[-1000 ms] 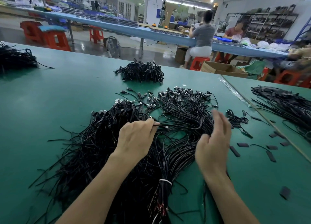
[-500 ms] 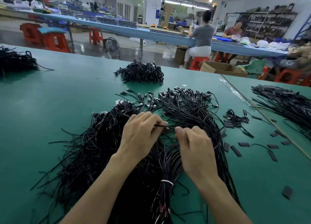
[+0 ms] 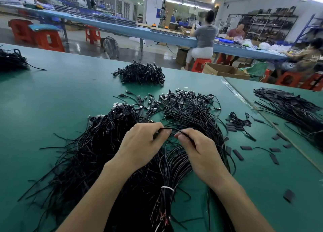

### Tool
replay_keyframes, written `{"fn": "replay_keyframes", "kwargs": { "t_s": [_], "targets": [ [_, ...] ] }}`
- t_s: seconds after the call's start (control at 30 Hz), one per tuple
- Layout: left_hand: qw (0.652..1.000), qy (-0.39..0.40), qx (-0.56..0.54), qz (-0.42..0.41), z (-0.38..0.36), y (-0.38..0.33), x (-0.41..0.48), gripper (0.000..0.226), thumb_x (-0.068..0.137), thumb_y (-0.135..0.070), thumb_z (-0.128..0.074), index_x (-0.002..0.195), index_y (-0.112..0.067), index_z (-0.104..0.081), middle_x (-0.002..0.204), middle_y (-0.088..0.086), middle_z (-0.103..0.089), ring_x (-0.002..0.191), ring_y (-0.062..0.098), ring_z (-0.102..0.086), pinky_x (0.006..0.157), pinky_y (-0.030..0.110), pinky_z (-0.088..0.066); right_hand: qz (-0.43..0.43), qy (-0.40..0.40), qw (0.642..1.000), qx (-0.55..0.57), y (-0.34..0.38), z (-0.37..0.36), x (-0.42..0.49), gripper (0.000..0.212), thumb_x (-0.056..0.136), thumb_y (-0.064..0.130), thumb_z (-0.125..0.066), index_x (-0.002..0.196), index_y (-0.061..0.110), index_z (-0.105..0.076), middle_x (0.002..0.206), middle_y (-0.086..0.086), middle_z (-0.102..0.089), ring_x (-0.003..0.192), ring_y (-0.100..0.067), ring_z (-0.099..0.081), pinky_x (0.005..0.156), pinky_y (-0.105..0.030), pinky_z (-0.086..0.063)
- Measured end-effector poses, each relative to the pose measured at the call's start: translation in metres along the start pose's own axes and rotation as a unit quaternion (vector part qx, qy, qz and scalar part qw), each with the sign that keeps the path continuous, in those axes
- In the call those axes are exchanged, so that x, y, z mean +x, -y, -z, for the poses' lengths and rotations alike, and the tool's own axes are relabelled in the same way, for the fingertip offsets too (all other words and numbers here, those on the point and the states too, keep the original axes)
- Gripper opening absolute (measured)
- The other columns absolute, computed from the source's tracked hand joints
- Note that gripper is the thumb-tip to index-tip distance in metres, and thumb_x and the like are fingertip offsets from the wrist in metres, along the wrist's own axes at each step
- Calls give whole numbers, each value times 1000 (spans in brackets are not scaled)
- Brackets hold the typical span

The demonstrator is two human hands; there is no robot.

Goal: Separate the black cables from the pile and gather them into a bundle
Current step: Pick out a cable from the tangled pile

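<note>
Presently, left hand (image 3: 145, 144) and right hand (image 3: 201, 151) both pinch one thin black rubber-sheathed cable (image 3: 173, 128) spanning between them, above the loose black cable pile (image 3: 97, 144) beneath both hands. Judged light, limp, tangle-prone (connector ends may snag); best gripped mid-length.

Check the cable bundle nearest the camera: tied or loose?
Tied: a white tie wraps the cable bundle near its bare-wire end.

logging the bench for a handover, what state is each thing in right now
left hand, pinching the black cable
right hand, gripping the same cable
black cable, lifted, arched between both hands
tied bundle, bound by a white tie, lying flat
loose pile, tangled, unbound
cardboard box, flaps open
</note>
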State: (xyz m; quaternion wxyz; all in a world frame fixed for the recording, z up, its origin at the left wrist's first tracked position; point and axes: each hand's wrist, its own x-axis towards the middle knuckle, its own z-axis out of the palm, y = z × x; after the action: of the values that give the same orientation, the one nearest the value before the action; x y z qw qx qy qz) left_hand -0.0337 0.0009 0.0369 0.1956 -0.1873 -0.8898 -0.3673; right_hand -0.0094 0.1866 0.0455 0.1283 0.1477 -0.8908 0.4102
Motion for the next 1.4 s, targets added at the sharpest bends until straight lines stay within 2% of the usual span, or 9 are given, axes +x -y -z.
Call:
{"fn": "replay_keyframes", "kwargs": {
  "t_s": [0.3, 0.47, 0.57, 0.7, 0.9, 1.07, 1.2, 1.3, 1.4],
  "targets": [
    [999, -36, -13, 23, 16, 2, 0, 48, 84, -68, -43, 66, -26, -55, 47, -11, -46, 42, 7, -43, 46, 22, -30, -28, -127, 985, 115, 1, 8, 5, 20, 102, 24, -50, 97, 32, -68, 83, 2, -66, 77, -21, -55, 62, -18, -42],
    [990, 83, -78, 88, 13, -4, -2, 69, 83, -82, -31, 60, -22, -55, 42, -13, -41, 37, 6, -36, 49, 26, -32, -26, -84, 990, 113, 2, 8, 6, 20, 98, 29, -53, 104, 23, -71, 69, 33, -58, 63, 2, -53, 58, -11, -40],
    [954, 194, -216, 68, 14, -12, -3, 63, 93, -67, -35, 56, -23, -59, 42, -10, -32, 39, 11, -28, 47, 26, -29, -22, -80, 986, 147, 9, 11, 8, 21, 96, 36, -50, 96, 28, -69, 69, 22, -62, 58, -6, -51, 54, -21, -38],
    [834, 277, -474, 57, 15, -24, -6, 51, 100, -53, -43, 62, -24, -60, 48, -9, -34, 41, 8, -25, 41, 16, -28, -25, 34, 993, 109, 12, 5, 8, 24, 99, 26, -55, 82, 34, -71, 69, -8, -65, 57, -34, -48, 52, -48, -43],
    [756, 41, -634, 155, 9, -19, 3, 40, 97, -42, -46, 76, -18, -71, 54, -8, -33, 43, 5, -27, 36, 16, -27, -13, 187, 982, 36, 20, -11, -7, 25, 99, 33, -58, 76, 30, -67, 54, 7, -45, 49, -9, -34, 48, -35, -32],
    [890, -72, -437, 106, -4, -12, 2, 38, 106, -21, -38, 90, -12, -71, 66, -1, -62, 62, 14, -62, 59, 26, -55, 11, 192, 981, -35, 34, -9, -12, 28, 96, 42, -49, 78, 22, -57, 65, 8, -55, 55, -9, -46, 56, -37, -43],
    [943, 60, -316, 88, -4, -17, -3, 37, 104, -26, -44, 78, -12, -67, 62, 1, -65, 56, 11, -60, 54, 25, -49, 16, 91, 995, -21, 34, 11, -2, 20, 92, 42, -60, 84, 26, -69, 75, 15, -67, 67, -2, -61, 67, -38, -53],
    [931, 157, -310, 110, -3, -24, -7, 48, 103, -37, -40, 66, -14, -59, 44, -5, -47, 38, 10, -40, 41, 23, -33, 30, 69, 997, 24, 32, 26, 5, 12, 82, 30, -79, 77, 23, -71, 68, 8, -69, 59, -1, -59, 61, -25, -50],
    [869, 251, -403, 140, 7, -27, -9, 61, 101, -53, -33, 62, -17, -62, 44, -5, -31, 38, 10, -27, 39, 18, -24, 48, 59, 990, 117, 32, 30, 9, 20, 74, 34, -83, 73, 18, -71, 63, -1, -69, 52, -6, -55, 54, -20, -46]
  ]
}}
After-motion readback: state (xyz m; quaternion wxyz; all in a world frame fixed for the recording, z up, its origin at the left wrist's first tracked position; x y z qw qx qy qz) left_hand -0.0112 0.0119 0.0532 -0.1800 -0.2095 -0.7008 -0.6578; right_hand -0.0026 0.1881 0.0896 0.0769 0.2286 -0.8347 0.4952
